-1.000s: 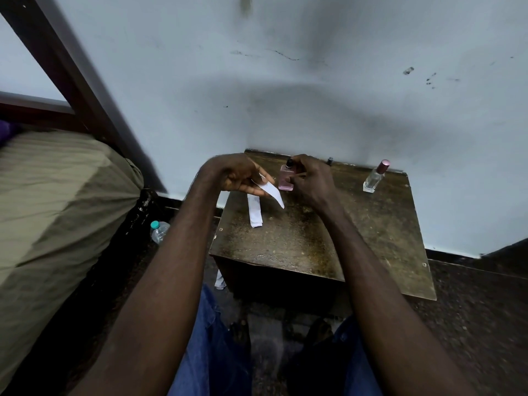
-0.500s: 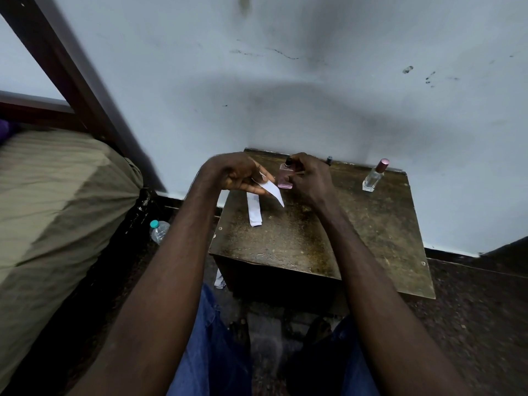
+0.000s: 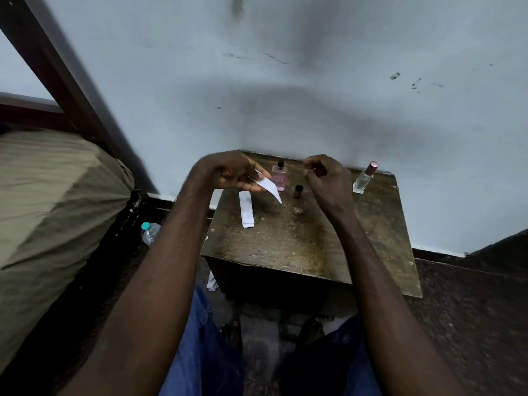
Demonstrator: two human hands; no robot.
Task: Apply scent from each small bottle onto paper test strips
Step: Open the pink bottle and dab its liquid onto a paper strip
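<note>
L hand pinches a strip; R hand hangs loosely curled over the counter.

L hand (image 3: 228, 172) fingers pressed together on a white paper strip (image 3: 270, 186), its free end pointing down-right, just in front of the pink bottle (image 3: 279, 176). R hand (image 3: 328, 178) fingers curled in, thumb near forefinger; can't tell if anything is held. Pink bottle stands upright at far edge of the counter (image 3: 300, 241), betw. the hands. Small dark cap (image 3: 298, 191) just right of it, near R hand. Clear bottle w/ pink cap (image 3: 365, 178) at far right, well apart. Second strip (image 3: 247, 208) lies flat at left, under L hand. Plastic water bottle (image 3: 150, 232) on floor at left.
</note>
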